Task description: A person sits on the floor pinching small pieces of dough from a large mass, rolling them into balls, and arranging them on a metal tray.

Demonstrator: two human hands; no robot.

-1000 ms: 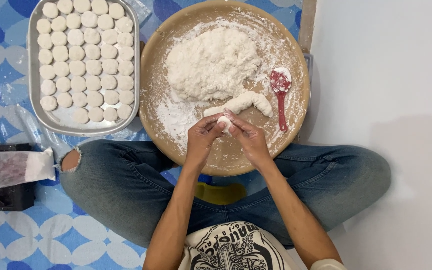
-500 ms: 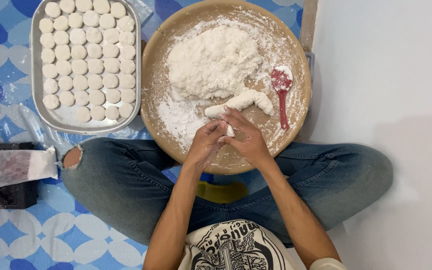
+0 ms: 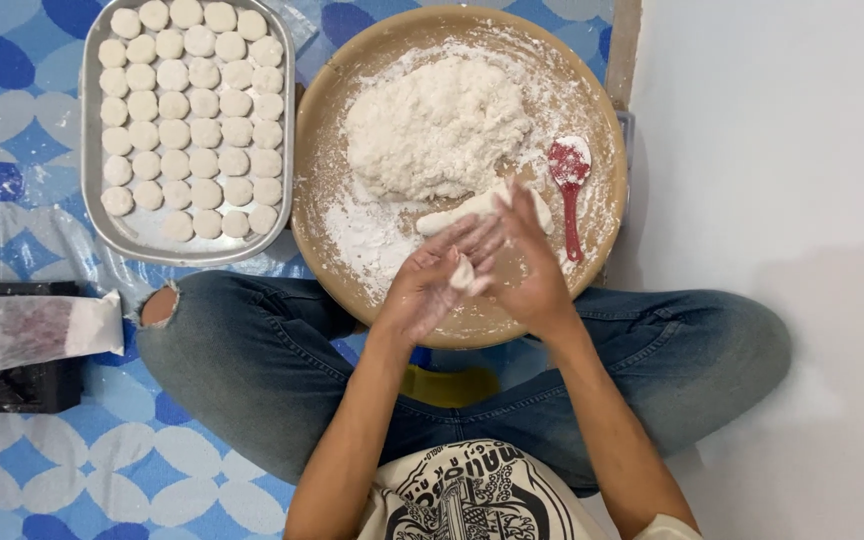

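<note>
A small white piece of dough [image 3: 463, 272] is pressed between the palms of my left hand [image 3: 430, 283] and my right hand [image 3: 522, 262], above the near edge of a round wooden tray [image 3: 324, 150]. A large heap of white dough [image 3: 434, 125] fills the tray's far half. A short roll of dough [image 3: 452, 214] lies just beyond my fingers. Loose flour dusts the tray.
A red spoon [image 3: 570, 185] coated in flour lies on the tray's right side. A metal tray [image 3: 286, 120] at the left holds several rows of flattened dough rounds [image 3: 190, 110]. A plastic-wrapped black object [image 3: 14, 340] sits at the far left. My crossed legs in jeans lie below on a blue patterned mat.
My hands have gone from pinching the dough with fingertips to pressing it between flat palms, fingers now spread and pointing away from me. The view has shifted slightly.
</note>
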